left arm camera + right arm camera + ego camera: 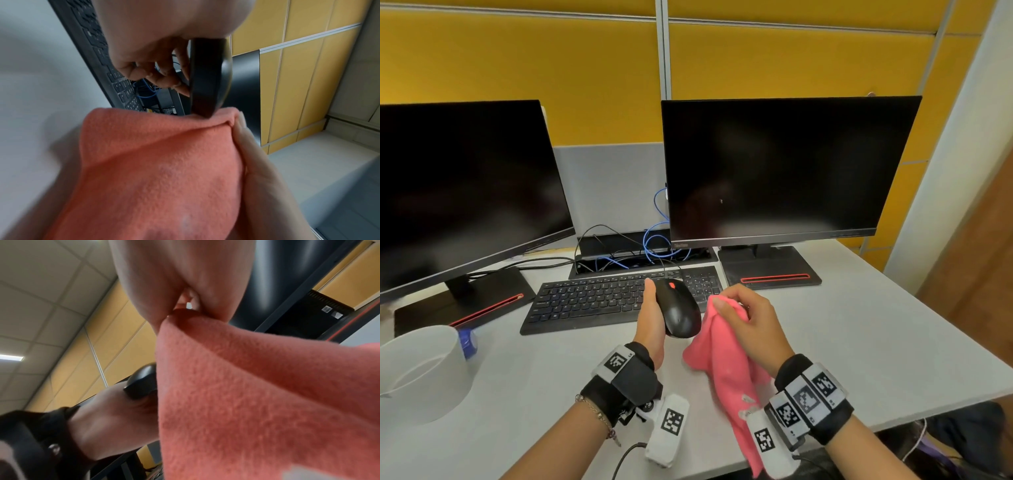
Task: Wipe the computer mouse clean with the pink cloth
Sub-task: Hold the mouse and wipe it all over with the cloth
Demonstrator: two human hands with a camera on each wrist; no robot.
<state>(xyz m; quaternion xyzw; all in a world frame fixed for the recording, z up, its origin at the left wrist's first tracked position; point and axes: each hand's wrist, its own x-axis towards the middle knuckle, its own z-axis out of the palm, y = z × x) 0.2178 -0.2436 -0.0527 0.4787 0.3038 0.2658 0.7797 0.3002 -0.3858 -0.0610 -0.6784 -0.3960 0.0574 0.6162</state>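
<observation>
A black computer mouse (pixel 677 310) with a red scroll wheel is lifted above the desk, and my left hand (pixel 652 318) grips it from its left side and underneath. In the left wrist view the mouse (pixel 207 78) stands on edge with my fingers (pixel 162 76) curled under it. My right hand (pixel 748 322) holds the pink cloth (pixel 722 363) bunched at the top, just right of the mouse. The cloth (pixel 160 170) touches the mouse's lower edge and hangs down past the desk's front edge. The right wrist view shows my fingers pinching the cloth (pixel 257 394) beside the mouse (pixel 141 382).
A black keyboard (pixel 592 298) lies behind my hands. Two dark monitors (pixel 784 168) stand on black bases at left and right, with blue and black cables (pixel 650 243) between them. A white tape roll (pixel 421 370) sits at the near left on the grey desk (pixel 876 329).
</observation>
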